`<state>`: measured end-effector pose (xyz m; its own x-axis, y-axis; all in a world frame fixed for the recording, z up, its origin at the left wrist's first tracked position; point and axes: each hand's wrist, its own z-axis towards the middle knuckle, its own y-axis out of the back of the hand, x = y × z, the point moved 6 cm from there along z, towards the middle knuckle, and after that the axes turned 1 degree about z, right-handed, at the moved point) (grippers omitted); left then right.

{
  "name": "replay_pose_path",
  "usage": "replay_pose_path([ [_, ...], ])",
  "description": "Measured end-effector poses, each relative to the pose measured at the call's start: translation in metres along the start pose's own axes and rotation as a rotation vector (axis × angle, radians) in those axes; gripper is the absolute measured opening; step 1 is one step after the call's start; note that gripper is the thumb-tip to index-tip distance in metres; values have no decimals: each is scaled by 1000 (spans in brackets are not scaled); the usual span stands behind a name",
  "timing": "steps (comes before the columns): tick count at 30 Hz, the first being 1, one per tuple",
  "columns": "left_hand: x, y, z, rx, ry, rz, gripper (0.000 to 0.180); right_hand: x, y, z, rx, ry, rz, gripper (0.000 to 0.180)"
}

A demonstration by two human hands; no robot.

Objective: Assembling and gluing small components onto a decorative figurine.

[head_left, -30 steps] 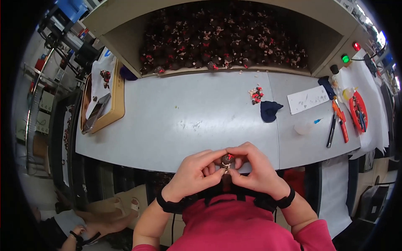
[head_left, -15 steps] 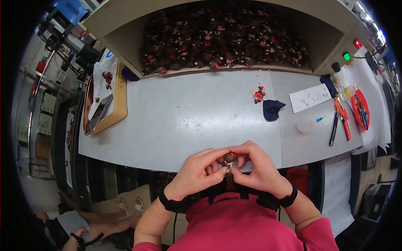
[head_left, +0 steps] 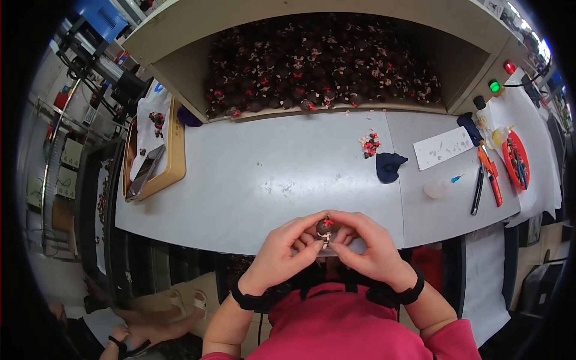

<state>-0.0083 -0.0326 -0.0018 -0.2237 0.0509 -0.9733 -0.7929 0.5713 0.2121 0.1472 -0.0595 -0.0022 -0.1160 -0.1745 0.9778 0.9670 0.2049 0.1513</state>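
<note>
Between the fingertips of both hands is a small figurine [head_left: 324, 228] with a round dark brown head, a red bow and a pale body. My left hand [head_left: 285, 249] is closed on its left side, my right hand [head_left: 369, 249] on its right. Forefingers meet near the top of the head and thumbs press low by the body. The figurine stands upright just over the table's front edge. Ahead on the grey table [head_left: 240, 174], a little heap of red, dark and pale small parts [head_left: 370, 144] lies beside a dark blue cloth piece [head_left: 390, 167].
A wide bin [head_left: 480, 78] at the back holds many similar figurines [head_left: 324, 66]. At left stands a yellow tray [head_left: 176, 159] with a phone-like slab [head_left: 146, 172]. To the right lie a white card [head_left: 443, 147], a needle-tipped bottle [head_left: 438, 188], pliers [head_left: 493, 180] and a red bowl [head_left: 516, 156].
The figurine has turned slightly and shows more of its pale body and red bow. Both hands stay around it, a little lower in the view.
</note>
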Motion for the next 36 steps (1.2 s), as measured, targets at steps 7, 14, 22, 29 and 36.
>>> replay_pose_path([
  [7, 0, 0, -1, -24, 28, -135, 46, 1, -2, 0, -7, 52, -2, 52],
  [14, 1, 4, -3, 10, 1, -141, 41, 5, -4, 0, 22, 11, 21, 48],
  [22, 2, 7, 0, -11, -49, -209, 37, 6, -4, 3, 37, 4, -7, 47],
  [29, 8, 2, -2, -86, -3, -422, 36, 7, -3, 0, -57, 12, -55, 33],
  [36, -2, 11, -1, -47, -114, -179, 30, 6, -4, -1, -50, 94, -79, 20],
])
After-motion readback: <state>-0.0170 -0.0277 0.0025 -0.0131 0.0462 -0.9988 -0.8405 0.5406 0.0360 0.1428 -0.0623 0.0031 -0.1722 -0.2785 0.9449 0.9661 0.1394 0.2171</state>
